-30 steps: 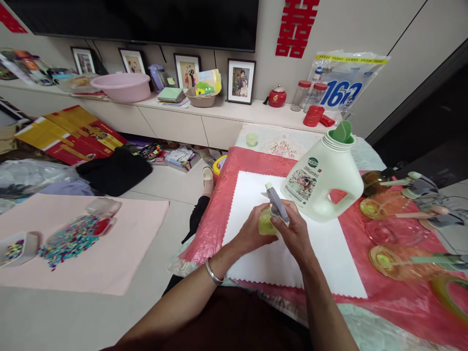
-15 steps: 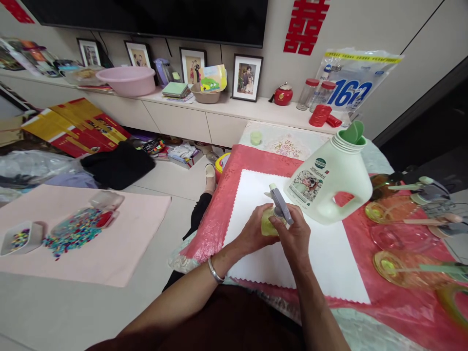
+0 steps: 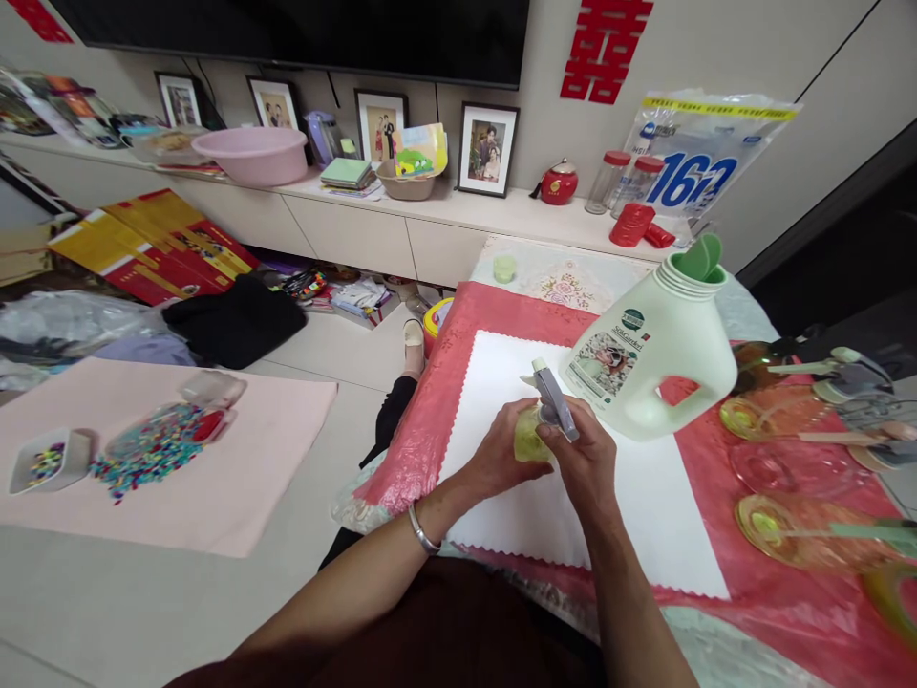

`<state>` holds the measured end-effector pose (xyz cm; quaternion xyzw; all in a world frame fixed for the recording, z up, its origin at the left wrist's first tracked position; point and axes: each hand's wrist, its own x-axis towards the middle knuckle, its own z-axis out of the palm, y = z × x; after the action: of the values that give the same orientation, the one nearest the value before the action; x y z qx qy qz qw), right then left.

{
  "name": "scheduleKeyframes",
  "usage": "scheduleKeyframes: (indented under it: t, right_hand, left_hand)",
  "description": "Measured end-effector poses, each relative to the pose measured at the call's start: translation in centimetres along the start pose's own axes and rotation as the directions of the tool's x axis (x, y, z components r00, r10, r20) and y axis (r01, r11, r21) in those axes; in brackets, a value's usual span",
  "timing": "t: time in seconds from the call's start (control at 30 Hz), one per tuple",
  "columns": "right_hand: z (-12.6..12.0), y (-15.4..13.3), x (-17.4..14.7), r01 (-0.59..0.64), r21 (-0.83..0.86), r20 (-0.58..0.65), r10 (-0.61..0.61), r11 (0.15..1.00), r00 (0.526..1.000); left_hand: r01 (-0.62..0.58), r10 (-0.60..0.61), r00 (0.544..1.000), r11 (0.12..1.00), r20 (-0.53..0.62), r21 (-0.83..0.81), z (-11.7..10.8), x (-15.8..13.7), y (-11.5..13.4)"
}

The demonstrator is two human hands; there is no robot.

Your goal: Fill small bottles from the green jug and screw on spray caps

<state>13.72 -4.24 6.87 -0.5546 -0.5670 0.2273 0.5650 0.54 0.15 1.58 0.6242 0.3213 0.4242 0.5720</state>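
Above a white scallop-edged sheet (image 3: 501,382) I hold a small spray bottle (image 3: 530,437) with a yellowish body and a grey trigger head. My left hand (image 3: 501,449) is wrapped round the body. My right hand (image 3: 584,454) grips the neck, just under the spray head, with its thumb at the collar. The bottle's lower part is partly hidden by my fingers. Just beyond my right hand stands a large pale green jug (image 3: 645,354) with a green scoop-like piece (image 3: 700,258) in its mouth.
Several amber and pink spray bottles (image 3: 780,526) lie on the red cloth (image 3: 451,382) at the right. A small pale green cap (image 3: 504,268) sits at the table's far edge. Left, colourful beads (image 3: 154,454) and a white tub (image 3: 50,461) rest on a pink surface.
The view has shifted slightly. Both hands keep their hold on the spray bottle, with little change in their pose.
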Motion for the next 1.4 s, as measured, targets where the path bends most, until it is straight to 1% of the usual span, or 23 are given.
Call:
scheduleKeyframes:
  t: [0.2,0.33,0.43,0.57,0.63,0.73,0.83,0.97,1.1,1.17,1.27,1.33,1.4]
  right_hand:
    - [1.2,-0.5,-0.7,-0.052,-0.054,-0.178,0.041,0.997,0.983]
    - [1.8,-0.6,-1.0,-0.096,-0.063,-0.231,0.079,0.993,0.970]
    - [1.4,-0.6,-0.9,-0.110,-0.061,-0.179,0.098,0.992,0.979]
    - [0.2,-0.7,-0.4,-0.062,-0.053,-0.012,0.061,0.997,0.998]
    - [-0.3,-0.6,-0.3,-0.032,-0.046,0.044,0.034,0.998,0.998]
    - [-0.3,-0.3,-0.2,-0.015,-0.043,0.042,0.016,0.999,0.999]
    - [0.1,0.0,-0.4,-0.010,-0.053,-0.013,0.009,0.999,1.000]
    - [0.8,0.1,-0.7,0.002,-0.066,-0.093,-0.008,0.998,0.996]
    - [1.2,0.0,-0.8,0.012,-0.081,-0.129,-0.023,0.997,0.991]
    - [1.2,-0.1,-0.8,0.023,-0.101,-0.111,-0.034,0.995,0.993]
    - [0.6,-1.0,-0.7,0.039,-0.154,-0.023,-0.043,0.987,0.999]
    - [-0.1,-2.2,-0.6,0.046,-0.199,0.060,-0.035,0.979,0.998]
    - [-0.8,-3.7,-0.7,0.056,-0.232,0.132,-0.025,0.971,0.991]
  left_hand:
    - [-0.004,0.003,1.000,0.998,0.008,0.062,0.1,0.0,0.3]
    - [-0.001,0.000,1.000,0.991,0.011,0.135,0.0,-0.1,0.6]
    - [0.003,-0.005,1.000,0.991,0.009,0.137,0.1,-0.1,0.8]
    - [-0.031,0.030,0.999,0.993,0.014,0.118,0.2,-0.1,0.8]
    - [-0.047,0.045,0.999,0.991,0.019,0.123,0.2,-0.1,0.7]
    - [-0.056,0.053,0.998,0.991,0.020,0.123,0.2,-0.1,0.3]
    - [-0.058,0.056,0.998,0.991,0.018,0.124,0.1,-0.2,0.1]
    - [-0.046,0.046,0.999,0.987,0.005,0.152,0.1,-0.2,0.5]
    - [-0.066,0.065,0.998,0.983,0.009,0.169,0.1,-0.2,0.6]
    - [-0.075,0.078,0.997,0.983,-0.009,0.167,0.0,-0.2,0.3]
    - [-0.054,0.062,0.996,0.990,-0.058,0.131,0.1,-0.4,-0.3]
    - [-0.022,0.028,0.995,0.998,-0.094,0.064,0.2,-0.6,-0.5]
    - [0.007,-0.012,0.991,0.999,-0.134,-0.036,0.2,-0.6,-0.7]
